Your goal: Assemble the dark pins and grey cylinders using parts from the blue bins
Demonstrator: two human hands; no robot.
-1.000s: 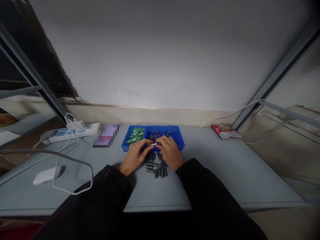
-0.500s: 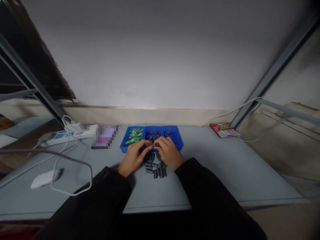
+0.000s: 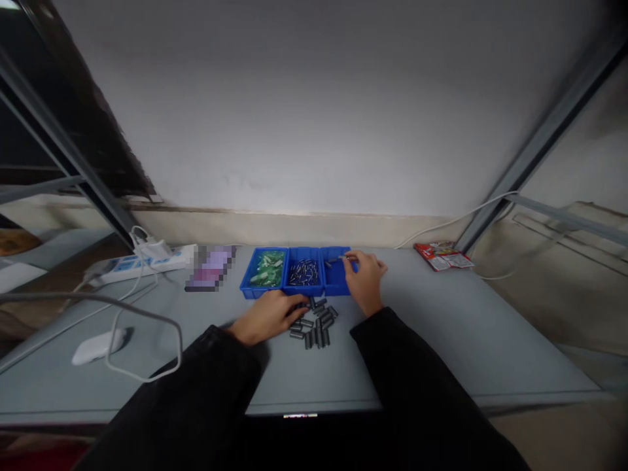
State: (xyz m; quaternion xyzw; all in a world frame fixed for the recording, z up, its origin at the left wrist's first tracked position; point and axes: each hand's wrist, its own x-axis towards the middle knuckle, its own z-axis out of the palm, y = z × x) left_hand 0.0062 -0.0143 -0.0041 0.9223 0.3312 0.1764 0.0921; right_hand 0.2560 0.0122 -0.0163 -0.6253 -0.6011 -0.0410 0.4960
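Observation:
Over the right-hand blue bin (image 3: 338,285), my right hand (image 3: 366,278) pinches a small grey cylindrical piece (image 3: 344,258) between thumb and fingers. One or more similar pieces (image 3: 330,261) lie in that bin. My left hand (image 3: 272,316) is low at the left edge of a loose group of dark grey cylinders (image 3: 320,324) on the table. Its thumb and fingertips close around one of these cylinders, partly hidden by the fingers. The middle blue bin (image 3: 305,289) holds many small shiny metal pins (image 3: 303,270). Green-tinted plastic with pale pieces (image 3: 267,268) fills the left blue bin (image 3: 244,278).
A white power strip (image 3: 142,265) with plugs and a blurred phone-like slab (image 3: 210,268) lie left of the bins. A looped cable (image 3: 179,340) hangs before a white mouse-like object (image 3: 95,348). A red packet (image 3: 443,256) lies at the back right of the grey table (image 3: 466,333).
My hands have parted from holding a small piece together. The right carried it rightward over the right bin; the left came down to the dark cylinders.

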